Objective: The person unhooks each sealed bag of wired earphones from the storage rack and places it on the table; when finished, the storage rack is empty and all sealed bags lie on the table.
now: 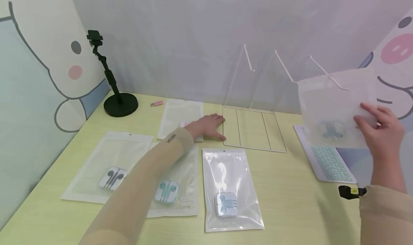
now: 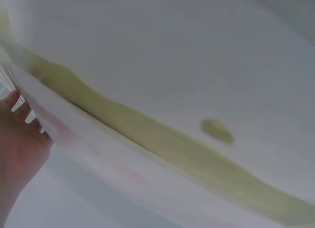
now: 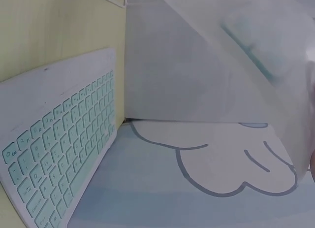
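My right hand [image 1: 385, 130] pinches the edge of a translucent plastic zip bag [image 1: 338, 94] between thumb and fingers. Blue-green earphones [image 1: 332, 129] show faintly through it. The bag is raised at the right hook of a white wire rack [image 1: 255, 148]; whether the hook passes through its hole I cannot tell. My left hand [image 1: 209, 126] lies beside the rack, fingertips and thumb touching the left side of its base. Close to the left wrist view, a pale bag [image 2: 162, 55] blurs most of the frame, and part of my left hand [image 2: 22, 149] shows.
Several zip bags lie flat: one with blue earphones [image 1: 226, 204], one with green earphones [image 1: 166, 191], one with dark earphones [image 1: 113, 178]. Another bag [image 1: 182, 110] sits behind my left arm. A pink USB stick [image 1: 157, 103], black stand [image 1: 120, 104] and keyboard [image 1: 329, 162] are around.
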Demonstrator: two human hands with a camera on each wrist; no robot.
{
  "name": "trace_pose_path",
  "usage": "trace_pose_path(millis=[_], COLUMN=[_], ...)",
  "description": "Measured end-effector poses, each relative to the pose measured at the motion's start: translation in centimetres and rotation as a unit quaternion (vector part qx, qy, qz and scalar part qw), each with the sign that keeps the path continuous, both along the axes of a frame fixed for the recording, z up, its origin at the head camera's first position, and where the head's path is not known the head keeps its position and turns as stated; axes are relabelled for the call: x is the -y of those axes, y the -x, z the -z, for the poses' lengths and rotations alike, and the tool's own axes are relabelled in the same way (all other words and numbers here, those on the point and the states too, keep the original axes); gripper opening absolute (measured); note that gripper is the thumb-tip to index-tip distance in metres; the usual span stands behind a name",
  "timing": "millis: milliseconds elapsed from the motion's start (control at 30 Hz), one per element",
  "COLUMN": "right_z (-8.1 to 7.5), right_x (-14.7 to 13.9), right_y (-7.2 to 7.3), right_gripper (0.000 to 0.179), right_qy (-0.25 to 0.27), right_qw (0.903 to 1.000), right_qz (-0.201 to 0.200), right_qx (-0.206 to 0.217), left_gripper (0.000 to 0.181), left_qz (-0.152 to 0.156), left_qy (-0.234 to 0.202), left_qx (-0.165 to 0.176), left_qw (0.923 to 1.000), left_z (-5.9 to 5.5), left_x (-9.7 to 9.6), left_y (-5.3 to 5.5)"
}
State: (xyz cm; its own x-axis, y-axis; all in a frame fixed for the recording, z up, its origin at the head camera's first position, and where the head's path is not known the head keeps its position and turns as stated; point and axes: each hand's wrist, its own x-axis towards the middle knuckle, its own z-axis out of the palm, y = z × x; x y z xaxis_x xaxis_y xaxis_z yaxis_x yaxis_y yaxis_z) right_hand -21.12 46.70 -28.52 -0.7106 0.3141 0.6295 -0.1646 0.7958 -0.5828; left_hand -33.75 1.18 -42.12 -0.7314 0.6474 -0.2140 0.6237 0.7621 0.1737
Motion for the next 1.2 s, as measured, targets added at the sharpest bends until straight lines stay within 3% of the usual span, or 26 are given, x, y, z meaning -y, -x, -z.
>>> trace_pose_path(millis=[133,300,467,633,833,1200], right_z=[0.1,-0.2,-0.4,-0.3,-0.2,-0.4], right_x=[-0.3,-0.6,-0.8,-1.1,-1.7,-2.3], right_y=[-0.6,-1.3,-2.0,-2.7,-3.5,-4.8], right_gripper=[0.034,0.033,0.030,0.029,0.031,0.035], right_qy=[-0.006,0.061,0.081,0.065,0.066,0.035], right_qw=[1.0000,0.9976,0.9964,0.9978,0.9972,0.9993], right_qz=[0.005,0.020,0.010,-0.005,-0.013,-0.010], right_qx=[-0.001,0.029,0.025,-0.015,-0.033,-0.006], left_gripper=[0.097,0.098,0.097,0.097,0.098,0.097], left_qz=[0.003,0.004,0.004,0.007,0.005,-0.004], left_qy=[0.001,0.000,0.001,0.008,0.005,-0.001], left_qx=[0.003,0.004,0.007,-0.003,0.001,0.008], left_qw=[1.0000,1.0000,1.0000,0.9999,1.0000,1.0000], left_z=[0.2,0.0,-0.3,-0.1,0.0,-0.1], left_x=[0.0,0.0,0.0,-0.2,-0.2,0.0], left_y=[-0.1,-0.4,-0.5,-0.3,-0.1,-0.1])
